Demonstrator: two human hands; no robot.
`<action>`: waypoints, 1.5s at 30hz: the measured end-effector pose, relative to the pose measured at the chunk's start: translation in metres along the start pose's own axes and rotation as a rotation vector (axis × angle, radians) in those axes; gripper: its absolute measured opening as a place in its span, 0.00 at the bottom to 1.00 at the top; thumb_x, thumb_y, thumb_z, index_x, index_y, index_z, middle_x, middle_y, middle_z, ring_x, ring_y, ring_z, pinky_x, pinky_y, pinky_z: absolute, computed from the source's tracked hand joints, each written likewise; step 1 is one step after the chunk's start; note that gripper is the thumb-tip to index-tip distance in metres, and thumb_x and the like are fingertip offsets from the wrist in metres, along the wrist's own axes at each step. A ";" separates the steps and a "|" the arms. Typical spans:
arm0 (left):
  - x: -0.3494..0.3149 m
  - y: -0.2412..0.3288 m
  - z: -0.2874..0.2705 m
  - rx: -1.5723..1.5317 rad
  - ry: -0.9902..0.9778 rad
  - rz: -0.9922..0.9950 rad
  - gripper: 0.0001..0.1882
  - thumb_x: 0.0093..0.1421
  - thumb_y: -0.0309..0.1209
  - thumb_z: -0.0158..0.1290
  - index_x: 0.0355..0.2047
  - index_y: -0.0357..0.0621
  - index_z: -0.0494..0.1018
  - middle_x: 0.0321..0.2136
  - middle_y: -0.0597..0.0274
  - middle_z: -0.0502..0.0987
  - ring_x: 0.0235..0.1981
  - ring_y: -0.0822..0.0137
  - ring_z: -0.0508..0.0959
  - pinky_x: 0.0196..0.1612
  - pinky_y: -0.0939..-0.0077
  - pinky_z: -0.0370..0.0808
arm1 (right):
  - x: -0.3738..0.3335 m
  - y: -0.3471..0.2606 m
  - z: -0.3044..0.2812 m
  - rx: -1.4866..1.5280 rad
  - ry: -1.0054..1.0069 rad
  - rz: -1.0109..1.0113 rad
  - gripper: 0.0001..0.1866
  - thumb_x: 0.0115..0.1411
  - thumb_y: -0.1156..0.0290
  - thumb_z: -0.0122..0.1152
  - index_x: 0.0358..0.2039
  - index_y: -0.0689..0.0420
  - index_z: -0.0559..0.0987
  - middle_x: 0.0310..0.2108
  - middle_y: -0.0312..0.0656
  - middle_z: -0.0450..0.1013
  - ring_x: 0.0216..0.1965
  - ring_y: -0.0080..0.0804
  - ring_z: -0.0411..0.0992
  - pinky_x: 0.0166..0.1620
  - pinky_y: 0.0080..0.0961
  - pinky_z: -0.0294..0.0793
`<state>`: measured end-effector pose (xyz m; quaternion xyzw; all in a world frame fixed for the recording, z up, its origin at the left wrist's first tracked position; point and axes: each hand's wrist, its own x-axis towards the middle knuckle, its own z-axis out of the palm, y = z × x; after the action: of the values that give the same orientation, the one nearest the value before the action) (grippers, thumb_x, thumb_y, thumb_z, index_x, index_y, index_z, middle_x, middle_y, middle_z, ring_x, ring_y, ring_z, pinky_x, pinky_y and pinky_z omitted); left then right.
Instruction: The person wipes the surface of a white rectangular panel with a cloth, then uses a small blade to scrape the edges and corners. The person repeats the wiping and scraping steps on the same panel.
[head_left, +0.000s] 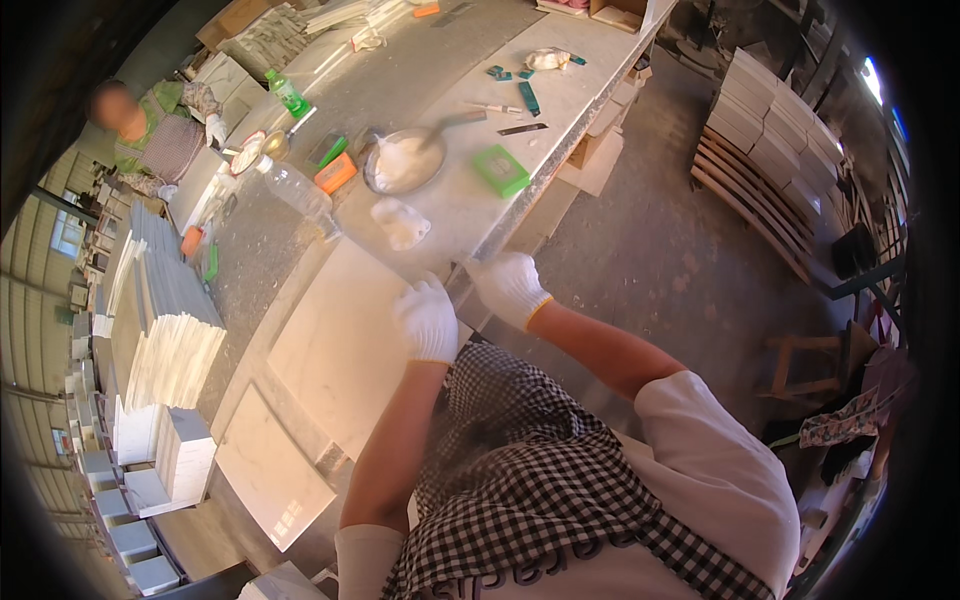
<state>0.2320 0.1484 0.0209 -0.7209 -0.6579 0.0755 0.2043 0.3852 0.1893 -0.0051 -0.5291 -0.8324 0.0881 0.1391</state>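
Both of my hands wear white knit gloves and meet close together at the table's near edge. My left hand [428, 318] is closed, its fingers curled beside the corner of a large pale polished slab [345, 335]. My right hand [510, 288] is closed too, a little to the right, just off the edge. Between the hands shows a small, thin, dark piece [459, 284]; its kind and which hand grips it cannot be made out. Beyond them lie a crumpled white lump [400, 223] and a round pan [408, 163] of white paste with a broad-bladed scraper [445, 128] in it.
A clear plastic bottle [296, 190], orange block [336, 174] and green box [500, 170] stand on the table. A smaller slab [270, 465] lies nearer left, by stacked tiles [172, 360]. A person [165, 135] works across the table. A loaded pallet [750, 190] stands right.
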 end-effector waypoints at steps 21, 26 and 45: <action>-0.001 -0.003 0.001 -0.052 0.042 -0.009 0.17 0.62 0.32 0.49 0.50 0.43 0.76 0.31 0.63 0.80 0.37 0.64 0.80 0.40 0.66 0.74 | -0.006 0.010 0.008 0.112 0.087 0.064 0.08 0.63 0.65 0.53 0.35 0.54 0.79 0.26 0.48 0.79 0.31 0.51 0.80 0.33 0.47 0.77; -0.003 -0.004 0.021 -0.133 0.053 -0.017 0.14 0.62 0.31 0.50 0.47 0.45 0.77 0.30 0.58 0.80 0.35 0.62 0.81 0.38 0.64 0.74 | -0.017 0.000 0.004 0.180 0.150 0.157 0.08 0.65 0.63 0.52 0.35 0.53 0.75 0.25 0.46 0.78 0.29 0.49 0.79 0.32 0.45 0.77; -0.007 -0.023 -0.033 -1.794 -0.526 -0.556 0.14 0.64 0.37 0.54 0.22 0.48 0.72 0.17 0.71 0.68 0.15 0.78 0.66 0.19 0.80 0.60 | -0.040 -0.036 -0.011 0.161 0.269 -0.065 0.06 0.62 0.65 0.55 0.35 0.53 0.75 0.24 0.43 0.77 0.28 0.45 0.78 0.29 0.44 0.75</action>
<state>0.2222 0.1363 0.0590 -0.3880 -0.6423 -0.3458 -0.5634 0.3739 0.1378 0.0108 -0.4961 -0.8131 0.0784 0.2943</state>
